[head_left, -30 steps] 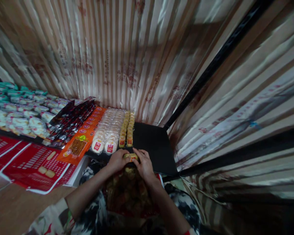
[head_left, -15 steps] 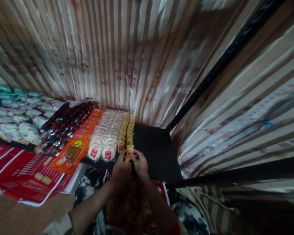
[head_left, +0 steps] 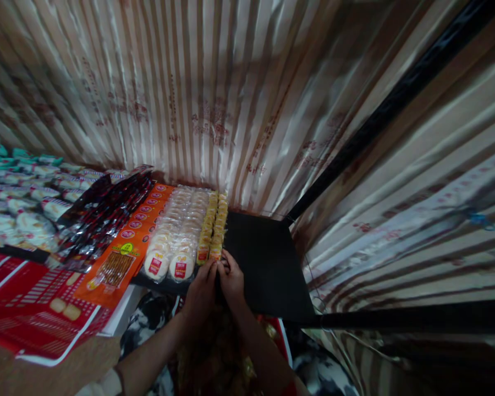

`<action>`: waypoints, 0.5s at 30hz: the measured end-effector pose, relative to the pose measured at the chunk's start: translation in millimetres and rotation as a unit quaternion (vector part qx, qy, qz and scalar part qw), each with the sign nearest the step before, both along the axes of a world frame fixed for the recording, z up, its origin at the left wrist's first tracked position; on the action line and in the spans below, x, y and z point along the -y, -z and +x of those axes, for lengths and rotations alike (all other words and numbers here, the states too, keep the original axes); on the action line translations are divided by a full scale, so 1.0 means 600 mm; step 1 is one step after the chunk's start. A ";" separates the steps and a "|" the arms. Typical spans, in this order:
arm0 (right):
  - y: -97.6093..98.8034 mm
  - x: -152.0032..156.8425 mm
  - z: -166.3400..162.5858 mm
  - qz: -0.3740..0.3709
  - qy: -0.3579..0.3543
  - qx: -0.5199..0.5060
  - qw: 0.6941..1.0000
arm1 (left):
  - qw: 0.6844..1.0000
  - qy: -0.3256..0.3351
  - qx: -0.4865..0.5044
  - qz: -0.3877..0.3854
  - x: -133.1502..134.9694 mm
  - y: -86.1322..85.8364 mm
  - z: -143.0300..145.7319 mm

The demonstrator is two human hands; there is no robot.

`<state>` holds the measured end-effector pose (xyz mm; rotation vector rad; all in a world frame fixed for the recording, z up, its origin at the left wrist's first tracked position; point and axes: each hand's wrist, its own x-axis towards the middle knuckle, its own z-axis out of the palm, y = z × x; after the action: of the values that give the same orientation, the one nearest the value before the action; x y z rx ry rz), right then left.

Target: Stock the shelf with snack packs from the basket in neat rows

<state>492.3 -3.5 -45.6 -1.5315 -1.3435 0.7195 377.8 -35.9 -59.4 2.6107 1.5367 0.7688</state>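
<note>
My left hand (head_left: pixel 201 291) and my right hand (head_left: pixel 232 282) meet at the near end of two rows of small yellow packets (head_left: pixel 215 225) on a black shelf (head_left: pixel 264 264). Both hands have their fingers pressed together round the nearest yellow packet (head_left: pixel 215 254), which is partly hidden by the fingers. Just left of the rows lie rows of round white cakes with red labels (head_left: pixel 177 231). Below my wrists a clear bag of yellowish packets (head_left: pixel 214 357) rests in my lap, dim and blurred.
Orange snack packs (head_left: pixel 126 247), dark red-black packs (head_left: pixel 107 209) and green-white packs (head_left: pixel 20 192) fill the shelf to the left. Red printed cartons (head_left: pixel 33 308) lie lower left. A striped shiny curtain (head_left: pixel 214 93) hangs behind and to the right, with black frame bars (head_left: pixel 379 82).
Both hands carried a yellow packet from the shelf's front edge forward to the near end of the yellow rows. The camera has tilted slightly.
</note>
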 end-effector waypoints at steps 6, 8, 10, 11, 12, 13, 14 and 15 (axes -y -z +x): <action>0.006 -0.001 0.002 0.021 0.006 -0.002 1.000 | 1.000 -0.004 0.008 0.021 -0.008 0.007 0.004; 0.007 -0.004 0.005 0.026 0.016 -0.004 1.000 | 1.000 -0.007 0.006 0.027 -0.009 0.010 0.006; 0.004 -0.011 0.006 0.024 0.037 -0.019 0.999 | 0.999 -0.005 -0.002 0.037 -0.010 0.014 0.008; 0.002 -0.016 0.007 0.016 0.045 -0.037 0.998 | 0.999 -0.001 -0.007 0.042 -0.010 0.016 0.008; 0.000 -0.023 0.006 0.001 0.046 -0.063 0.997 | 0.999 0.003 -0.014 0.050 -0.010 0.018 0.009; -0.004 -0.031 0.004 -0.017 0.041 -0.094 0.995 | 0.998 0.005 -0.022 0.057 -0.010 0.019 0.009; -0.007 -0.039 0.001 -0.034 0.031 -0.130 0.991 | 0.997 0.005 -0.032 0.064 -0.011 0.020 0.010; -0.010 -0.046 -0.004 -0.048 0.017 -0.165 0.985 | 0.996 0.004 -0.043 0.072 -0.011 0.019 0.011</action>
<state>490.2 24.4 -39.5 -1.4305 -1.0442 0.9802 384.2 -29.1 -70.6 2.7850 1.5474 0.8049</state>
